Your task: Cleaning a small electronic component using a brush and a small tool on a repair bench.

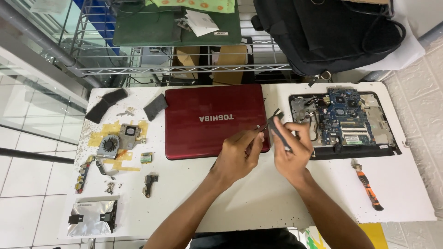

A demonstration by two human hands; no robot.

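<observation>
Both of my hands are raised over the white table (258,203) near its middle. My left hand (237,154) pinches one end of a small thin dark part (273,119). My right hand (293,150) grips the same part from the other side, fingers curled around it. Just behind the hands lies a closed red laptop lid (207,117). To the right sits an opened laptop base (344,120) with a blue circuit board exposed.
A screwdriver with an orange and black handle (368,186) lies at the right. On the left are a cooling fan with heatsink (115,143), small boards, screws, dark foam pads (105,103) and a silver drive (92,216). A wire shelf and black bag (323,32) stand behind.
</observation>
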